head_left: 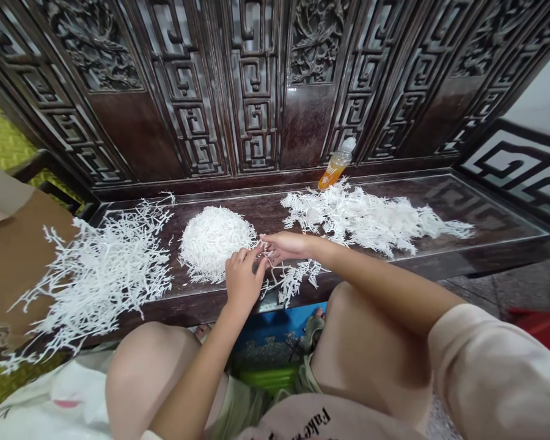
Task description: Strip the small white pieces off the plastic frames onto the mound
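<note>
My left hand (242, 281) and my right hand (286, 245) meet at the front edge of a dark polished wooden bench top (486, 211). Their fingertips pinch a white, coral-like branching sprig (293, 281), which trails down to the right of my left hand. Just left of my hands sits a dense white domed cluster of fine branches (211, 243). A long heap of white branches (362, 217) lies behind my right hand. Another spread of white branches (96, 278) reaches over the bench's left end.
An orange-filled plastic bottle (334, 165) lies against a carved dark wood panel (256, 79) at the bench's back. Brown cardboard (13, 263) sits at left, a white sack (50, 403) at lower left, and a red object (543, 327) at right. A blue printed box (268, 336) is below the bench.
</note>
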A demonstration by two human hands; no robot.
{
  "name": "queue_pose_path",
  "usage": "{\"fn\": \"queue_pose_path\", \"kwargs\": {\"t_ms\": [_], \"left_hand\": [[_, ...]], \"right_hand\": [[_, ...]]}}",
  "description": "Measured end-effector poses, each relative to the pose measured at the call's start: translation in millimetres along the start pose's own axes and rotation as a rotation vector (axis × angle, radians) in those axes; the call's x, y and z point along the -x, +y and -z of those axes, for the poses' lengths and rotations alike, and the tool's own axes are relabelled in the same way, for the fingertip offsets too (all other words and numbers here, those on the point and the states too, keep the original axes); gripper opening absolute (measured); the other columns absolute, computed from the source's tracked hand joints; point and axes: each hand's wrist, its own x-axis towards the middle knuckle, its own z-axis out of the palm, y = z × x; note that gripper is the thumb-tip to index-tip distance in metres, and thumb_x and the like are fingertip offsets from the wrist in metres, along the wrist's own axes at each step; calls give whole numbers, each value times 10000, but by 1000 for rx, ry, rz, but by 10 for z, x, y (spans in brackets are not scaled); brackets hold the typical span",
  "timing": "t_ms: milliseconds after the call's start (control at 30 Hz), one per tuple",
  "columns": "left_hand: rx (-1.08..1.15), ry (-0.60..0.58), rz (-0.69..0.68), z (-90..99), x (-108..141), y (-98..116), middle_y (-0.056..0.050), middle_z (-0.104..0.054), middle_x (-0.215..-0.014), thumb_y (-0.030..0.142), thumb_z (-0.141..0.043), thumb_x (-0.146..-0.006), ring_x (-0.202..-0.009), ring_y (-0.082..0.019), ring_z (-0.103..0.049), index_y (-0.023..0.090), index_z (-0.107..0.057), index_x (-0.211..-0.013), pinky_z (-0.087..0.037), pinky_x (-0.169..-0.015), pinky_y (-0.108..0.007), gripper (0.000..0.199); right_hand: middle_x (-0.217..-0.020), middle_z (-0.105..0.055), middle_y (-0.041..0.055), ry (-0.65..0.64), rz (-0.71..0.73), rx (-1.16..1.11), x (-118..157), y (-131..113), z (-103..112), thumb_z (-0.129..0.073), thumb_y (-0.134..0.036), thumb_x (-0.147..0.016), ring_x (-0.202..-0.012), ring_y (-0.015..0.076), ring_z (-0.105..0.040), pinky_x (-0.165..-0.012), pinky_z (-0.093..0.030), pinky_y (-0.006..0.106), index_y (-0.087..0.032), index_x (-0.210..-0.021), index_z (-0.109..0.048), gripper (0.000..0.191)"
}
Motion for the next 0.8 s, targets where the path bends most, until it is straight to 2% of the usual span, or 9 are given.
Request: {"fn": "queue_pose_path", "kwargs": {"t_ms": [67,200,367,500,633,800], "left_hand": [[-104,41,-4,-29,10,-23,-51,-552,-805,348,-482,-759,-817,-209,-470,236,-601,-937,-315,-704,-323,242],[-176,112,5,-46,18,-30,-57,-546,-816,383,-525,-725,-823,-217,-460,229,-620,-876,-306,-700,-329,236],[-169,163,17,-46,19,-2,-60,-537,-817,363,-502,-744,-813,-211,-450,216,-623,-819,-309,-697,-325,205],[-134,142,31,-57,19,-1,-59,-533,-809,320,-463,-770,-808,-203,-452,202,-608,-817,-319,-691,-315,193],[-79,125,36,-59,10,-21,-58,-531,-805,289,-432,-787,-798,-198,-455,195,-590,-816,-328,-692,-315,186],[36,176,85,-37,11,-14,-53,-525,-797,275,-403,-806,-791,-183,-456,190,-578,-770,-332,-709,-312,198]], "right_hand": [[-748,-568,62,-22,-5,-52,1,-3,-43,-269,-385,-870,-625,117,-547,-674,-440,284,-106,-843,-518,375],[-757,-576,72,-69,-28,-109,21,-13,-127,-235,-366,-881,-622,109,-537,-664,-441,271,-103,-869,-514,384],[-714,-563,48,11,2,-103,30,2,-172,-309,-356,-864,-581,91,-506,-636,-442,255,-114,-838,-530,329],[-765,-568,45,97,48,47,10,25,-120,-393,-349,-829,-606,99,-517,-633,-447,264,-136,-811,-557,269],[-875,-585,53,170,103,204,-14,39,-74,-364,-367,-837,-638,102,-532,-634,-439,259,-156,-825,-567,293],[-739,-591,28,234,343,500,-47,35,-89,-335,-366,-851,-629,103,-531,-655,-414,239,-137,-727,-542,333]]}}
